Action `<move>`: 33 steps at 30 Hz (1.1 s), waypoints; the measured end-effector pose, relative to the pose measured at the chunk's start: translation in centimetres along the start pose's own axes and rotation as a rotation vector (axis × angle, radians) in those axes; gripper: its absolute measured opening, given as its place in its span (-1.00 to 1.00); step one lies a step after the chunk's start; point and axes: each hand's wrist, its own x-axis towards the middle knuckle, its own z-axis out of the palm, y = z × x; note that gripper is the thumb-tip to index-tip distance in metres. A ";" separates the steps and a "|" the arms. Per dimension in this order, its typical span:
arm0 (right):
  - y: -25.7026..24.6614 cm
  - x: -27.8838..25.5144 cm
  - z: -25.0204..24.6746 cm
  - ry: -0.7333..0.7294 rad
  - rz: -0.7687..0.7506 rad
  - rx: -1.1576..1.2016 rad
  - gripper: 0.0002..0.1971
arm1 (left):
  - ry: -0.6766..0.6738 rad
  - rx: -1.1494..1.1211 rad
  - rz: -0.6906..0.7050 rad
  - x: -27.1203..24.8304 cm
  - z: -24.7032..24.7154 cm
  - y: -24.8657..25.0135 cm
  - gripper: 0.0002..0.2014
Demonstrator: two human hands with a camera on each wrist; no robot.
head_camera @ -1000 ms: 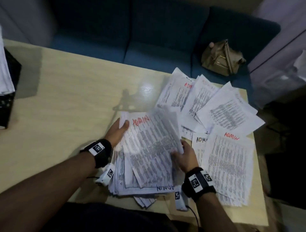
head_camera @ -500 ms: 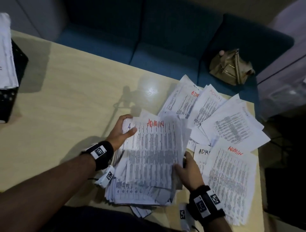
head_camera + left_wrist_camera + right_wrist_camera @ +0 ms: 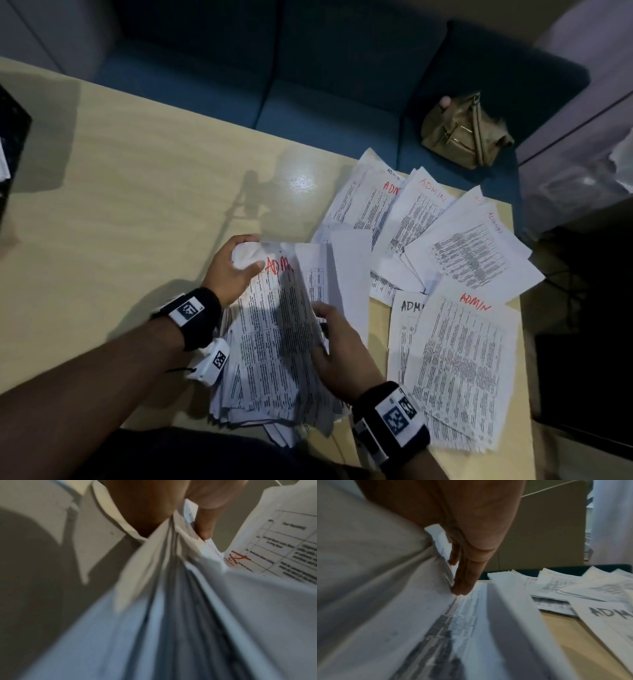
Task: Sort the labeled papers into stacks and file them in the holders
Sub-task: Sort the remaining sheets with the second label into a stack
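Note:
A thick stack of printed papers, its top sheet marked ADMIN in red, is held over the near edge of the wooden table. My left hand grips the stack's top left corner, thumb on top and fingers under it. My right hand holds the stack's right edge, fingers tucked among the sheets. Several loose ADMIN sheets lie fanned on the table to the right. The black mesh holder shows at the far left edge.
A dark blue sofa runs behind the table, with a tan bag on its seat at the right. Dark furniture stands past the table's right edge.
The stack has been drawn together and bowed upward. My left hand closed tighter on its top corner, and my right hand slid up along the right edge into the sheets.

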 end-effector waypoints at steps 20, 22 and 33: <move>5.5 3.7 0.0 0.328 0.577 -0.178 -0.62 | -0.046 0.062 -0.030 -1.0 0.3 -1.1 -0.49; 5.4 3.6 0.1 0.341 0.533 -0.068 -0.63 | -0.041 0.064 -0.047 -0.9 0.3 -1.2 -0.51; 5.7 3.7 -1.0 0.392 0.540 0.194 -0.58 | -0.049 0.097 -0.106 -0.7 0.4 -0.8 -0.45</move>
